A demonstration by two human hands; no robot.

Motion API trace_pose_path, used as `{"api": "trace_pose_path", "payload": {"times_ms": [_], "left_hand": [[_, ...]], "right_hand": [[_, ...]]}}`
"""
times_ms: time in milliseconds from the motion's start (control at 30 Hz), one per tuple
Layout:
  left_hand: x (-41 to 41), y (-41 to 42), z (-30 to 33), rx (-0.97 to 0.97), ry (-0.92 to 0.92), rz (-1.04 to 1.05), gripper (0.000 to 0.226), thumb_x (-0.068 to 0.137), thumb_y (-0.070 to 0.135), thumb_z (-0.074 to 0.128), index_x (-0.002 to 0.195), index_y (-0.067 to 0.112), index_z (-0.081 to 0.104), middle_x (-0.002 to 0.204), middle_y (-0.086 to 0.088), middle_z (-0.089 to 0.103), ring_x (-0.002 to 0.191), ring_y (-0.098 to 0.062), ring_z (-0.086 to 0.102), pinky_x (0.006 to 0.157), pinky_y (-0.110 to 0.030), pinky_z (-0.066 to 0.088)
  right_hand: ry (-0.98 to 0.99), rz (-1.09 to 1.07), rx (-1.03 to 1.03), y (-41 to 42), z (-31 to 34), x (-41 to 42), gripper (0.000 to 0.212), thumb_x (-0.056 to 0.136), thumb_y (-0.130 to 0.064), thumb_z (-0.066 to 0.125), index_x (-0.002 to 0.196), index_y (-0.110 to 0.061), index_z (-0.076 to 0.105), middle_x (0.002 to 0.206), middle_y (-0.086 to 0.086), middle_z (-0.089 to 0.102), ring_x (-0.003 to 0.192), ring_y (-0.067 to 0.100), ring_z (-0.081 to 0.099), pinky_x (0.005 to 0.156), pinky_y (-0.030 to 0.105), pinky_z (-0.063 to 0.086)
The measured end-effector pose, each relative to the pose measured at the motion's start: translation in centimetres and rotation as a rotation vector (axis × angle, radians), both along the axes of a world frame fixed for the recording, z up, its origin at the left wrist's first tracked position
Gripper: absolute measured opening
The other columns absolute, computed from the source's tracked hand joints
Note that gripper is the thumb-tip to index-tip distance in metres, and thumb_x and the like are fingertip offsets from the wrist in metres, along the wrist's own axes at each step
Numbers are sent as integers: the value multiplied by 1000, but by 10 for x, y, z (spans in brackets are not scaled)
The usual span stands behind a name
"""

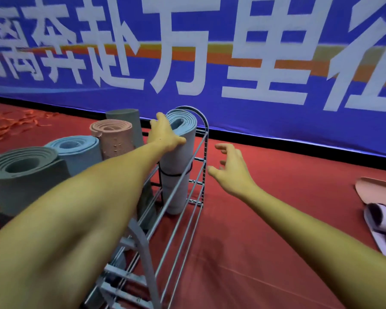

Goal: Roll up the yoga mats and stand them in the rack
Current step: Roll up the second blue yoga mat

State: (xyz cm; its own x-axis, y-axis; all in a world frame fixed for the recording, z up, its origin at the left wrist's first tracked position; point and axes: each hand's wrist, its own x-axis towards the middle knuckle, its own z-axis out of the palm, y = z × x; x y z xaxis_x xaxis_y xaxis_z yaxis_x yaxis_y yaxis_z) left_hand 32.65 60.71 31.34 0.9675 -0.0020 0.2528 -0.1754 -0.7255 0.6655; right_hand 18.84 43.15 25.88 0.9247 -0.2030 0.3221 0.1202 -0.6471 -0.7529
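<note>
A rolled light-blue yoga mat [178,170] stands upright at the far end of the grey metal rack [196,188], bound by a black strap. My left hand [165,134] grips its top, thumb on the near side. My right hand [230,168] hovers just right of the rack with fingers spread, holding nothing. Other rolled mats stand to the left: a pink one [116,139], a grey one [125,117] behind it, a blue one [80,152] and a grey-green one [20,175] nearest me.
Red carpet [276,197] covers the floor. A flat pink mat [379,188] lies at the right edge beside a partly rolled white-and-purple mat [379,221]. A blue banner [210,52] with white characters lines the back. Orange ribbons [16,123] lie far left.
</note>
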Motion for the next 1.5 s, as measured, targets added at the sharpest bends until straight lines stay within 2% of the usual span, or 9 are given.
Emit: {"api": "trace_pose_path", "payload": {"times_ms": [200,333,400,533,733,1000,1133,1267,1500], "left_hand": [[43,-22,-18,22,39,-32,86,71,27,91,140,12,43,137,-13,44,105,-34,58,85,-41,52],[58,-38,-26,1,-58,-23,73,87,3,73,148,16,36,144,-17,33,98,-39,58,82,-42,49],[60,-46,-33,98,-151,54,57,91,-6,61,141,13,40,138,-20,43,94,-44,60,76,-47,47],[66,-53,-37,157,-153,27,30,93,3,63,121,10,56,119,-18,65,106,-42,64,81,-47,51],[38,-59,-29,438,-61,-1,37,93,28,64,129,24,65,120,-10,70,107,-36,67,79,-40,49],[3,-44,-28,372,-23,-216,43,93,32,71,135,21,66,139,-4,67,128,-29,62,103,-47,53],[-33,-53,-24,347,-48,-299,25,93,28,73,118,22,74,126,-3,74,119,-29,67,97,-46,56],[-114,-86,-29,225,-83,-471,11,93,20,73,104,22,77,99,5,75,95,-16,70,94,-36,56],[-289,-204,-53,96,-100,-924,10,93,20,77,98,28,76,90,13,76,79,-2,71,82,-27,57]], "right_hand": [[37,19,7,-32,-25,-5,61,88,-20,75,143,-23,48,135,3,45,112,20,61,105,46,53],[47,14,95,-30,-31,6,58,89,-19,76,142,-22,50,134,3,46,114,21,60,105,46,51],[48,14,120,-31,-34,11,59,90,-19,75,142,-21,50,134,1,46,120,21,59,108,45,49],[51,18,137,-42,-37,8,58,91,-21,75,143,-20,49,137,2,48,123,20,58,108,42,49],[79,-3,155,-75,-42,-26,55,93,-24,76,142,-24,50,137,1,54,109,15,64,86,26,48],[67,-39,132,-115,-37,-106,49,95,-27,74,139,-27,51,131,-5,60,99,11,69,92,32,55],[22,-82,125,-136,-32,-164,47,95,-25,74,138,-26,54,125,-7,64,93,6,70,86,22,52],[-56,-176,106,-152,-34,-242,42,96,-19,74,134,-22,56,118,-6,67,88,2,69,78,8,46],[-142,-273,56,-200,-32,-373,37,98,-25,71,132,-23,56,117,-6,67,98,8,68,88,28,55]]}}
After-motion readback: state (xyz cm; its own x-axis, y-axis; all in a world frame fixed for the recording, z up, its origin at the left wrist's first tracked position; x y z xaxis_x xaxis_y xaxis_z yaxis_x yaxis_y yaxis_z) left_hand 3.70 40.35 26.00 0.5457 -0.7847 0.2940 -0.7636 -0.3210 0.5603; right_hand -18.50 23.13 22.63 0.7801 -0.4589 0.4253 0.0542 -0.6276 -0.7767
